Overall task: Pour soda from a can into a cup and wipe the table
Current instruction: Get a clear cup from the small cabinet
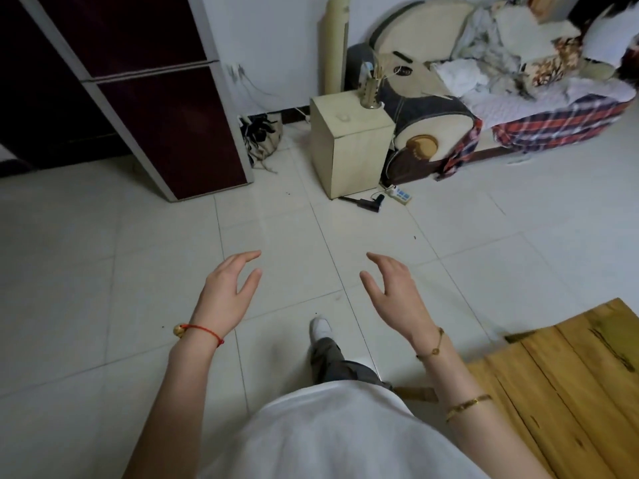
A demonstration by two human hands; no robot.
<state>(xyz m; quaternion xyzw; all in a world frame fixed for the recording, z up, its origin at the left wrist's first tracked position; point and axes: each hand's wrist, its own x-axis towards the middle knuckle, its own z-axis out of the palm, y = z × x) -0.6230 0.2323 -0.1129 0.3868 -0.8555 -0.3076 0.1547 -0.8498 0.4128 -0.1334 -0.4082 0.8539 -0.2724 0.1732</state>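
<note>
Standing with both arms held out in front of me, I hold nothing: my left hand (230, 288) and my right hand (394, 288) are both spread wide, palms turned toward each other, fingers loosely curved. No can, cup or cloth shows anywhere in view, so I judge the pouring has not begun and I am between steps. Just below and to the outside of my right hand lies the corner of a wooden table (567, 378), its bare planks empty where I can see them. My next move likely calls for turning toward that table. Ahead of both hands the tiled floor (138, 271) is open. Farther off stand a small cabinet (349, 146), a dark wardrobe (145, 108) beyond my left hand, and a cluttered sofa (518, 81).
</note>
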